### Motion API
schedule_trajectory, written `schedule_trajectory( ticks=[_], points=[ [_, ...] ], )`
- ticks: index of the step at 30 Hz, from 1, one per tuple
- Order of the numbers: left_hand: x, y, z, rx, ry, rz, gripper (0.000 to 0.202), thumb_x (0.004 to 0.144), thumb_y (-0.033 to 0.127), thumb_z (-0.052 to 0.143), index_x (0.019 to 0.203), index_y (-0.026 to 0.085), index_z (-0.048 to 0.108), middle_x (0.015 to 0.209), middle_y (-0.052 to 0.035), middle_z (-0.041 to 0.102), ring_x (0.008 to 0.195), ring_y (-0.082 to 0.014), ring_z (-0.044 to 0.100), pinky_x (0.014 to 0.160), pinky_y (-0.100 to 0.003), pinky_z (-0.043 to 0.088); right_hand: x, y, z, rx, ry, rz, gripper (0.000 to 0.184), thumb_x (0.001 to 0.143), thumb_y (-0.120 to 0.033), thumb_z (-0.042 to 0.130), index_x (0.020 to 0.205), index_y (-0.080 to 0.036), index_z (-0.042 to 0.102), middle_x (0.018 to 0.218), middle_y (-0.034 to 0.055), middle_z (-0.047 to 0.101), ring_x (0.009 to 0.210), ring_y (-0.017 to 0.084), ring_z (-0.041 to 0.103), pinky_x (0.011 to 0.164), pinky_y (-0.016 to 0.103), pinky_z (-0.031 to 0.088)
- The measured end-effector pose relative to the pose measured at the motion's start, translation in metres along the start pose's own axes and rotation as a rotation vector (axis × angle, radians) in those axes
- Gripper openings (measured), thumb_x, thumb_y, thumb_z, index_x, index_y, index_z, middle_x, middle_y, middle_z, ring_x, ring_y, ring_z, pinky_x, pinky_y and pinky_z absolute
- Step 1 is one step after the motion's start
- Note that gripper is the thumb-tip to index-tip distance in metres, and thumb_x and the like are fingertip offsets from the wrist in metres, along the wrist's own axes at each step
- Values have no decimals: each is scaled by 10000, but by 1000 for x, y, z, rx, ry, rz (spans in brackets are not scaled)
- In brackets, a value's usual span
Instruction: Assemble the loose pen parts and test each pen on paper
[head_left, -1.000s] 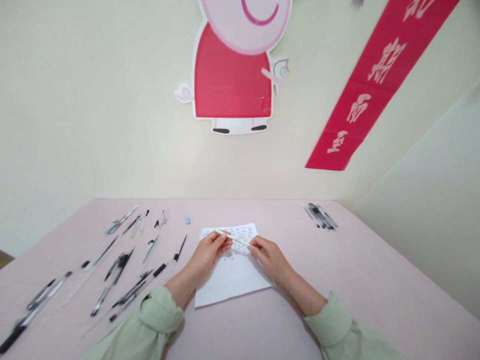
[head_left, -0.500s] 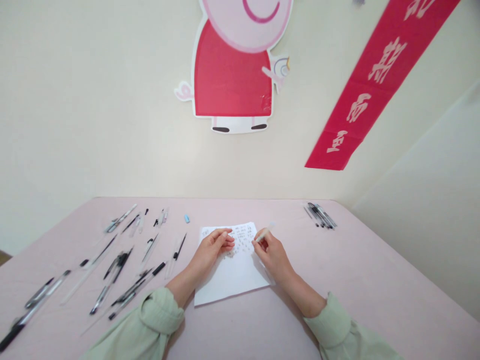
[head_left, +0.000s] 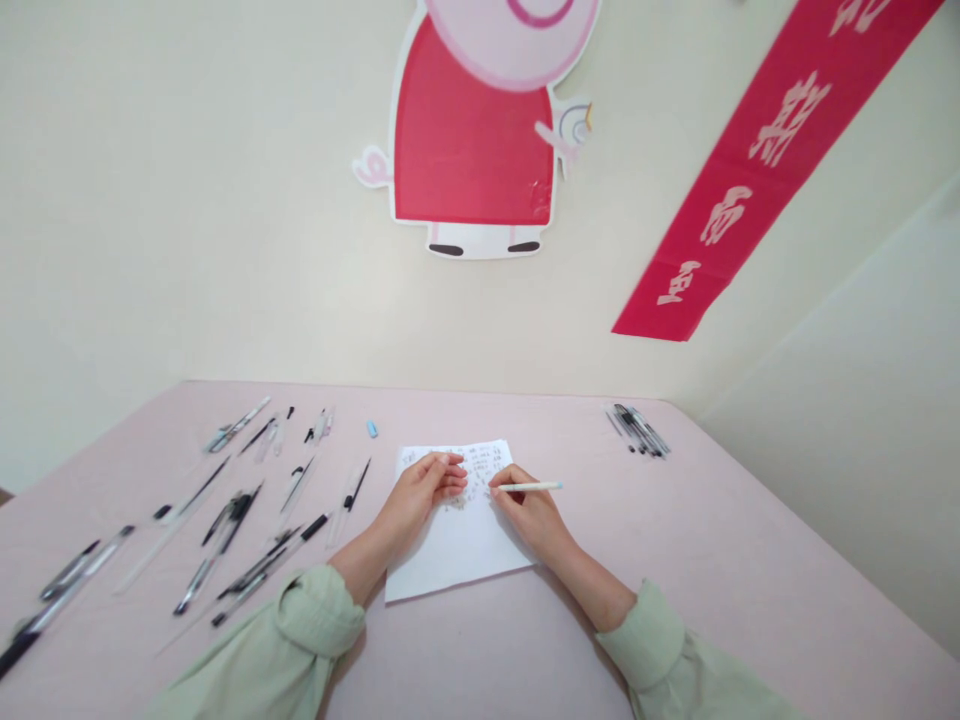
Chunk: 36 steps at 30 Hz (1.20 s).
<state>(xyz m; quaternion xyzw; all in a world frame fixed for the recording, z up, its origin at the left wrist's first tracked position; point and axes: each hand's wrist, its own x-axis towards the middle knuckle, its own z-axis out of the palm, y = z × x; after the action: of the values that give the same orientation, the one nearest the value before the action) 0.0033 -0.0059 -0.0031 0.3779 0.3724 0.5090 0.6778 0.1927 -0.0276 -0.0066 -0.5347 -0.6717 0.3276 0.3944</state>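
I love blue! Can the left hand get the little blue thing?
Probably yes: the left hand looks empty, and the little blue thing lies beyond it, with nothing standing between them.

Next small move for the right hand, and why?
Probably set the tip of the slim white pen on the flat white paper sheet: the bare right hand pinches the pen near one end, beside the sheet's small dark handwriting. Whether the tip touches is hidden.

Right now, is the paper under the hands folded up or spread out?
Spread out: the paper lies flat on the pink table, its writing showing near the top and plain white below.
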Motion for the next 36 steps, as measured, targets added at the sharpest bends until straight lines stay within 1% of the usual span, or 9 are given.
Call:
schedule_trajectory(
  ticks=[3, 6, 10, 19, 24, 29, 36],
  points=[
    [0, 0, -1, -4, -3, -1, 358, 809, 455, 653, 922, 116, 677, 822, -81, 684, 763, -145, 640, 744, -263, 519, 0, -1, 0, 16, 0, 11, 95, 801, -263, 529, 812, -203, 602, 730, -19, 578, 661, 137, 488, 617, 247, 373],
    [1, -1, -1, -5, -5, -1, 358, 812, 455, 649, 921, 115, 678, 824, -84, 684, 763, -143, 640, 740, -257, 519, 0, -1, 1, 25, 10, 21, 73, 789, -260, 539, 745, -203, 549, 660, -37, 526, 615, 128, 459, 579, 239, 349],
    [1, -2, -1, -8, -8, 5, 352, 810, 451, 653, 913, 115, 679, 816, -83, 685, 754, -144, 639, 730, -255, 521, -1, 0, 4, 10, 29, 43, 106, 784, -262, 536, 703, -212, 488, 600, -55, 476, 560, 121, 418, 552, 239, 325],
    [3, -4, -2, -10, 2, -3, 351, 804, 454, 659, 901, 116, 677, 808, -79, 683, 731, -138, 637, 706, -247, 518, -2, 2, 7, -19, 22, 59, 105, 785, -264, 529, 701, -214, 491, 597, -49, 505, 570, 129, 435, 563, 243, 333],
    [3, -4, -2, -11, 0, 1, 358, 800, 456, 663, 904, 114, 678, 801, -79, 681, 722, -134, 634, 697, -242, 513, -2, 0, 8, -51, 15, 16, 93, 772, -245, 524, 690, -218, 489, 585, -58, 464, 557, 126, 424, 546, 238, 319],
    [3, -4, -2, -6, -3, -2, 355, 804, 461, 657, 900, 119, 679, 804, -75, 681, 728, -134, 635, 703, -245, 515, -2, -1, 7, -72, 30, 12, 92, 775, -237, 512, 691, -220, 479, 591, -57, 462, 559, 127, 422, 548, 240, 316],
    [3, -4, -2, 2, -5, -3, 368, 797, 475, 661, 899, 122, 680, 803, -73, 682, 725, -132, 638, 696, -241, 520, -2, -1, 6, -51, 14, 14, 100, 782, -256, 515, 696, -218, 481, 597, -55, 457, 561, 127, 419, 551, 242, 313]
  ],
)
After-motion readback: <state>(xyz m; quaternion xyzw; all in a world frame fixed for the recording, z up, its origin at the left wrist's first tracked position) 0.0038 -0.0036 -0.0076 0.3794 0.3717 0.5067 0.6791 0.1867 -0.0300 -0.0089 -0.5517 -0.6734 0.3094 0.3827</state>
